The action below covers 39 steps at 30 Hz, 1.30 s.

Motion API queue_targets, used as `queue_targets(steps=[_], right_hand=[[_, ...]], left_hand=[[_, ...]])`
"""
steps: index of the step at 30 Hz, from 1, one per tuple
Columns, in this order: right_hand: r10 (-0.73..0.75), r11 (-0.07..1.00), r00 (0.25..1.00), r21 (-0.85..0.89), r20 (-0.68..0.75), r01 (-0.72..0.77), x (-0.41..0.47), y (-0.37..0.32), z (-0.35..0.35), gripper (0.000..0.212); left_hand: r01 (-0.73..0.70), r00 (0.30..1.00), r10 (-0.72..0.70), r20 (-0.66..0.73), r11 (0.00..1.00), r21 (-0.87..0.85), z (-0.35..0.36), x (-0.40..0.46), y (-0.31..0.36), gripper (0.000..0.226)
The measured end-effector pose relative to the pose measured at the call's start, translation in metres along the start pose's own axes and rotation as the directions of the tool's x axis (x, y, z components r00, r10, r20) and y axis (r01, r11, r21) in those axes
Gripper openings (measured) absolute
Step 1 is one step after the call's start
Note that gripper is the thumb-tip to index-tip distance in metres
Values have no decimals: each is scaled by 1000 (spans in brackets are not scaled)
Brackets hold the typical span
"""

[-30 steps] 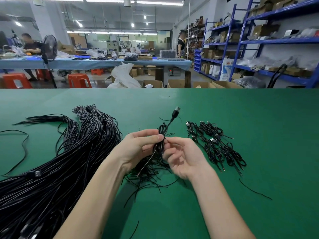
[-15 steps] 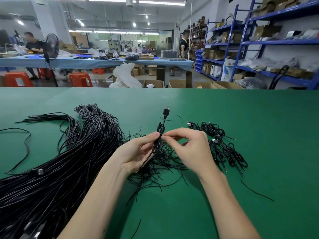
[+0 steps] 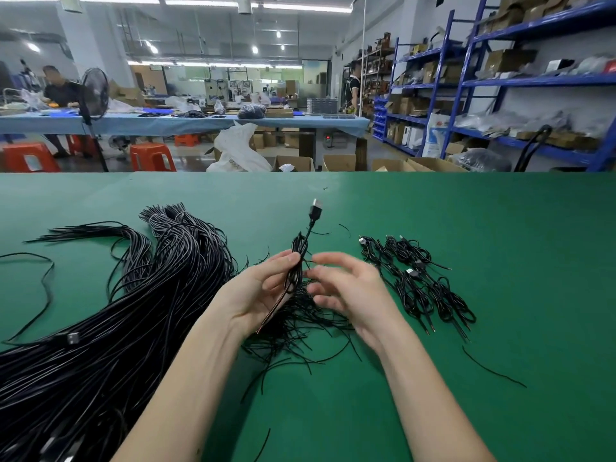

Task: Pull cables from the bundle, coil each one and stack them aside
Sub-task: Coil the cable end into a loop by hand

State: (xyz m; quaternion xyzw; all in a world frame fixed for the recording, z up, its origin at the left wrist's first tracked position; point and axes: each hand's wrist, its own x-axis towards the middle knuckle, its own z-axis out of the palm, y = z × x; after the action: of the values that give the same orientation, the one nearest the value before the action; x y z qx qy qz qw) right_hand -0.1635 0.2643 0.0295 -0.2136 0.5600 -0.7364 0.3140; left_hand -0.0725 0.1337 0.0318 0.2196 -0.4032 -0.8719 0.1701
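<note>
My left hand (image 3: 256, 291) grips a coiled black cable (image 3: 297, 261) upright above the green table; its USB plug (image 3: 316, 208) sticks up and its bare wire end hangs down past my palm. My right hand (image 3: 346, 288) hovers just right of the coil, blurred, fingers loosely spread, and I cannot tell whether its fingertips touch the cable. The big bundle of black cables (image 3: 110, 315) lies to the left. A pile of coiled cables (image 3: 416, 281) lies to the right.
A heap of thin black tie wires (image 3: 300, 328) lies under my hands. Loose black strands (image 3: 490, 368) lie at the right and a single cable (image 3: 43, 285) at far left. Beyond the table's far edge stand boxes, stools, blue shelving and other people.
My right hand has let go of its pinch on the coil and its fingers have spread. The coil stays upright in my left hand.
</note>
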Motion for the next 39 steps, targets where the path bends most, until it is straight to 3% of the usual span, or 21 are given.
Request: queue_targets(steps=[2,4,5,8,10,12,13,14,15,17,18,19,22,24,26,28,34,36,37,38,39], right_hand=[[-317,883,948,-369,-12,290,1,2,-5,21],[-531,637,844,-623,75,455,1,4,-8,16],[-574,565,811,-664,110,490,1,4,-8,13],[-641,492,754,-678,143,546,0,4,-7,7],[-630,554,770,-639,97,534,-1,5,-6,2],[-495,738,869,-532,-9,415,0,3,-2,10],[-351,869,934,-395,-67,298,0,1,0,13],[-149,975,984,-179,-94,131,0,-2,0,17],[93,991,995,96,-45,-88,-1,-3,1,18],[399,737,897,516,188,-436,-3,-3,0,7],[424,643,869,590,257,-488,-5,-2,-1,5],[411,650,870,581,274,-490,-6,-1,0,6],[215,931,970,276,112,-238,-2,1,1,7],[-55,998,998,-36,24,56,1,3,0,12],[-324,891,946,-328,23,313,2,7,-1,16],[-492,736,869,-507,55,449,3,11,-3,12],[-716,469,685,-637,132,612,4,14,-5,3],[-672,570,740,-623,21,535,4,17,3,13],[-545,737,833,-526,-92,424,4,17,7,17],[-312,921,932,-297,-182,250,4,15,10,18],[-1,999,988,53,-155,9,3,11,12,18]], left_hand=[[38,999,-40,-19,996,-82,0,0,-1,37],[58,998,-59,-2,988,-145,1,0,-2,33],[66,998,-66,4,985,-157,1,0,-2,32],[81,997,-79,16,985,-152,1,0,-1,34],[77,997,-75,20,988,-136,0,0,-2,36],[50,999,-47,26,995,-89,0,-1,-3,40],[25,999,-23,40,998,-51,0,-1,-3,41],[-7,998,7,62,1000,-10,0,-2,-3,40],[-41,995,39,89,999,27,1,-3,-3,38],[-87,989,78,123,994,68,1,-4,-2,34],[-89,989,79,122,993,79,1,-5,-2,34],[-83,991,74,109,993,83,1,-5,-2,37],[-36,999,34,35,999,40,0,-3,-1,41],[5,1000,-4,6,998,-60,-1,-1,-2,39],[31,1000,-30,5,989,-147,-1,0,-3,36],[49,999,-44,31,982,-183,-1,1,-3,33],[72,997,-65,44,979,-188,-4,1,-2,37],[56,998,-52,34,991,-124,-3,1,-5,42],[39,999,-36,31,995,-89,-2,2,-6,44],[18,999,-16,33,998,-52,-2,2,-7,46],[-3,999,4,37,1000,-12,-2,1,-6,47]])
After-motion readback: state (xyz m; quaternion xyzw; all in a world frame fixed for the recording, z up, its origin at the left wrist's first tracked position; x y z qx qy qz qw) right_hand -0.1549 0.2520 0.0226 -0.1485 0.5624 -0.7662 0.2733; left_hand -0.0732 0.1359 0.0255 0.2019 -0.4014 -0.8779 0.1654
